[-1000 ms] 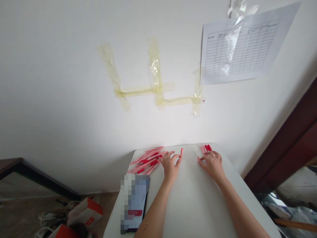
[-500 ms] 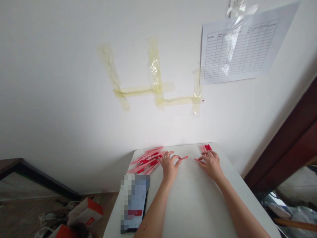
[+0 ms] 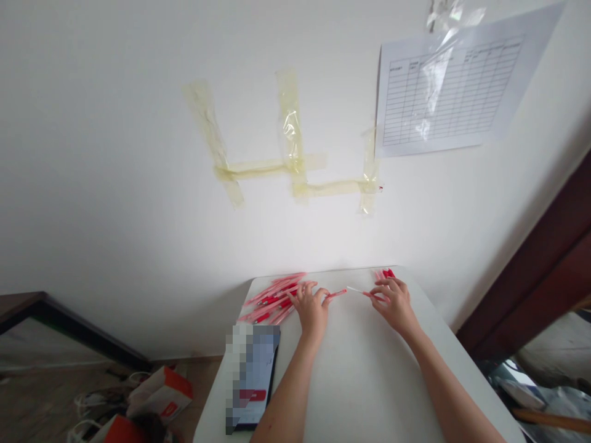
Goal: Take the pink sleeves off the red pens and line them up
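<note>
My left hand (image 3: 313, 311) pinches a short pinkish-red pen barrel (image 3: 338, 293) between thumb and forefinger, its end pointing right. Facing it, my right hand (image 3: 392, 303) grips a red pen part with a thin whitish rod (image 3: 355, 290), which looks like a refill, sticking out to the left. The rod's tip and the barrel's end are very close, with a small gap between them. Beside my left hand lies a loose pile of red and pink pens (image 3: 272, 300). Behind my right hand, several red pens (image 3: 386, 273) lie together, partly hidden by the fingers.
A phone (image 3: 253, 375) lies on the white table (image 3: 360, 381), left of my left forearm. The table's back edge meets a white wall with yellowed tape (image 3: 290, 123) and a taped printed sheet (image 3: 447, 98). Red-and-white boxes (image 3: 161, 394) stand on the floor at left.
My left hand has shifted slightly left with the barrel, so its end now sits a little apart from the rod's tip. The right hand has barely moved.
</note>
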`<state>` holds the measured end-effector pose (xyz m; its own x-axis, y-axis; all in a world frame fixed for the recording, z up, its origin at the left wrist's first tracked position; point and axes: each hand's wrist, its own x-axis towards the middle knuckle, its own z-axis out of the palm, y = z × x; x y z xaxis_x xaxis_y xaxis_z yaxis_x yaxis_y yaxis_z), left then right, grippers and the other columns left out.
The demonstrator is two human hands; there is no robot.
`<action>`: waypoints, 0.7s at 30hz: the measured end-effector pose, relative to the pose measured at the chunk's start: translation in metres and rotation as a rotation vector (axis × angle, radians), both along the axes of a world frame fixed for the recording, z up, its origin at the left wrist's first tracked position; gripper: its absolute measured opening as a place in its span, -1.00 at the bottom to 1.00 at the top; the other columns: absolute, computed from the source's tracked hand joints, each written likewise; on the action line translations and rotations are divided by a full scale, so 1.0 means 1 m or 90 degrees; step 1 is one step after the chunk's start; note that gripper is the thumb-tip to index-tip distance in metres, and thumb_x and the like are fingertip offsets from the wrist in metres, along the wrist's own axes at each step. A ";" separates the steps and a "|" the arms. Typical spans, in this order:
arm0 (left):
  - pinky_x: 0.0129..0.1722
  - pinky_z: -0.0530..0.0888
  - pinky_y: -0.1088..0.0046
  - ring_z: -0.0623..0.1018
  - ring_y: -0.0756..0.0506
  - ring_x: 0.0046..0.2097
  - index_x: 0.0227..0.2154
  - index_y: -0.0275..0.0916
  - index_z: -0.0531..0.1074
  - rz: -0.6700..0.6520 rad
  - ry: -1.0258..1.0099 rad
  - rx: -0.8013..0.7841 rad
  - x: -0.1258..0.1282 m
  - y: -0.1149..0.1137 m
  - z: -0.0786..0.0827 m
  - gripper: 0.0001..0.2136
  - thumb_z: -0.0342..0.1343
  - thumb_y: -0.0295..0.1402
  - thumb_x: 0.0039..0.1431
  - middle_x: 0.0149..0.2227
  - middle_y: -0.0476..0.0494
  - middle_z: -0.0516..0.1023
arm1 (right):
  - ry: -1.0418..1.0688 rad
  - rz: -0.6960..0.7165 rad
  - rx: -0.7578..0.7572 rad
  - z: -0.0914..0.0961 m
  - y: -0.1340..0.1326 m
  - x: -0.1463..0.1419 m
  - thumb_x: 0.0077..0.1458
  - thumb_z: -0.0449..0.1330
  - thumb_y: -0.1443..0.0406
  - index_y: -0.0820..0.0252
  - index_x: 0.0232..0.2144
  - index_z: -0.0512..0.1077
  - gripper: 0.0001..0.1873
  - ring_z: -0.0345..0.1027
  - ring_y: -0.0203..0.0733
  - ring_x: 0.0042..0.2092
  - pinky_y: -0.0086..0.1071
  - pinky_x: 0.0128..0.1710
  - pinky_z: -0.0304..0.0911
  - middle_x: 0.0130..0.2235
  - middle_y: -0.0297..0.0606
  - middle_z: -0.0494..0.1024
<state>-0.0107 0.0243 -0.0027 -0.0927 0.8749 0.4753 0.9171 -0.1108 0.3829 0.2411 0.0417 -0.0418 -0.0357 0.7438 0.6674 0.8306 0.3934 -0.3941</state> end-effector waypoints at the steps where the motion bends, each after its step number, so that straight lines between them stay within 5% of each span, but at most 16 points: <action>1: 0.30 -0.06 -0.42 0.27 -0.33 0.27 -0.30 -0.01 0.59 0.003 0.006 -0.006 0.000 0.000 0.000 -0.92 0.27 -0.33 0.13 0.10 -0.07 0.47 | -0.002 0.002 0.002 0.001 0.000 0.000 0.12 0.23 0.12 -0.01 -0.32 0.59 -0.83 0.24 0.14 0.14 0.08 0.08 0.23 -0.07 -0.17 0.53; 21: 0.29 -0.11 -0.46 0.22 -0.35 0.30 -0.32 -0.05 0.58 -0.002 0.023 -0.009 -0.003 -0.001 0.001 -0.88 0.31 -0.42 0.08 0.11 -0.07 0.45 | -0.014 0.037 -0.037 0.012 -0.007 -0.002 0.11 0.21 0.18 0.01 -0.32 0.57 -0.85 0.22 0.13 0.15 0.09 0.13 0.20 -0.04 -0.17 0.52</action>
